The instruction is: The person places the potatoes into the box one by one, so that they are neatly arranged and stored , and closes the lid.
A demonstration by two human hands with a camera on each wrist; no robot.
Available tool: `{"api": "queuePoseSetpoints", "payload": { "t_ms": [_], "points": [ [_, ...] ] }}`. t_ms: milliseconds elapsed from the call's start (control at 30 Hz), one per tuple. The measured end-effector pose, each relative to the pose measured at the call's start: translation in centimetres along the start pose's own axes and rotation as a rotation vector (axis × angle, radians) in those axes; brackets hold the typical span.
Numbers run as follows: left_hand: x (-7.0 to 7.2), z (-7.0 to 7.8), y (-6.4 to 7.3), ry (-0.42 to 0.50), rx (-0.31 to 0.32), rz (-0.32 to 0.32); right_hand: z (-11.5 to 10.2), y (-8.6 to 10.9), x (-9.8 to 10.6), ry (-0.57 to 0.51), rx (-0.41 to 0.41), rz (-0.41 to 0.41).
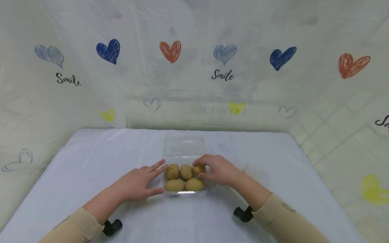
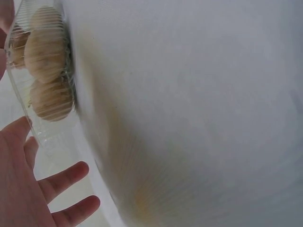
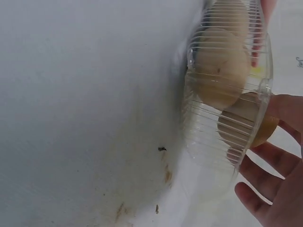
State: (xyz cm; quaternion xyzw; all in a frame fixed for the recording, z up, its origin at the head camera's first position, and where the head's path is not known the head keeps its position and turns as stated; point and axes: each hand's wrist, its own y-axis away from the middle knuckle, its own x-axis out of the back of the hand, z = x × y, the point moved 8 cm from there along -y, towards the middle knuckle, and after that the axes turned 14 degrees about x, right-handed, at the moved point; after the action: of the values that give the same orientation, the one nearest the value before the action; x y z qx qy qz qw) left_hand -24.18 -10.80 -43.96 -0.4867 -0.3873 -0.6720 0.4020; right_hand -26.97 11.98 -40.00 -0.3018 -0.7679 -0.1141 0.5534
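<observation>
- Hands flank the clear box (image 1: 188,193): my left hand (image 1: 139,182), at 9 o'clock, spreads its fingers wide and has hold of nothing, fingertips at the box's side; my right hand (image 1: 221,170), at 2 o'clock, pinches one potato (image 1: 199,169) between thumb and fingers, parted only by its width.
- That potato is at 2 o'clock in the box, with four other potatoes (image 1: 186,172) beside it (a snug bunch); the clear lid (image 1: 184,147) lies folded back at 12 o'clock.
- As I judge it, the rounded potato could slip, because only my fingertips have it; snagging the thin wall could drag the light box askew, since my left hand doesn't grip it.
- White cloth (image 1: 183,222) covers the worktop, with brownish smears (image 3: 167,174) toward 3 o'clock.
- Beyond, toward 12 o'clock, hangs a pale backdrop (image 1: 199,13) printed with hearts (image 1: 108,51) and "Smile" (cheerful company).
</observation>
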Motion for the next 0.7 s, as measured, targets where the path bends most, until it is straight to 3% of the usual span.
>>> {"api": "queuePoseSetpoints", "payload": {
  "t_ms": [700],
  "points": [
    [-0.04,-0.07,0.02,-0.002,0.0,0.005,0.19,-0.5,-0.65,0.267,0.007,-0.122]
  ]
}}
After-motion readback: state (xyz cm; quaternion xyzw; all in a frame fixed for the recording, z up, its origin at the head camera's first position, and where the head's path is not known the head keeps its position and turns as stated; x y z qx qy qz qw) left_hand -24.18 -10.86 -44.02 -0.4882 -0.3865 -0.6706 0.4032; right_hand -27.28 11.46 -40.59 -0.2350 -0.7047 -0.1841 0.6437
